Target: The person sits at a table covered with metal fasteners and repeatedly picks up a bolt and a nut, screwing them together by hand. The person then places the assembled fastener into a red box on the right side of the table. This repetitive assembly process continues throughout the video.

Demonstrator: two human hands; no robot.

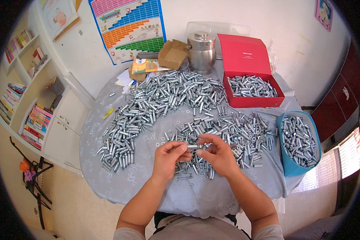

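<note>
Between the thumb and fingertips of my left hand (170,157) is a small silver metal anchor bolt (193,147), lying level and pointing right. My right hand (221,157) is curled around its right end, with thumb and forefinger apart; whether a fingertip touches the bolt I cannot tell. Under and beyond both hands spreads a loose heap of similar bolts (244,134), mixed with small washers (191,185). A bigger heap of silver bolts (164,94) curves from the back of the table down its left side.
A red open box (254,102) full of metal pieces stands at the back right. Nearer, a blue bin (294,170) holds more. A steel canister (202,52), a cardboard box (173,54) and booklets line the back. The grey tablecloth (148,182) covers a rounded table.
</note>
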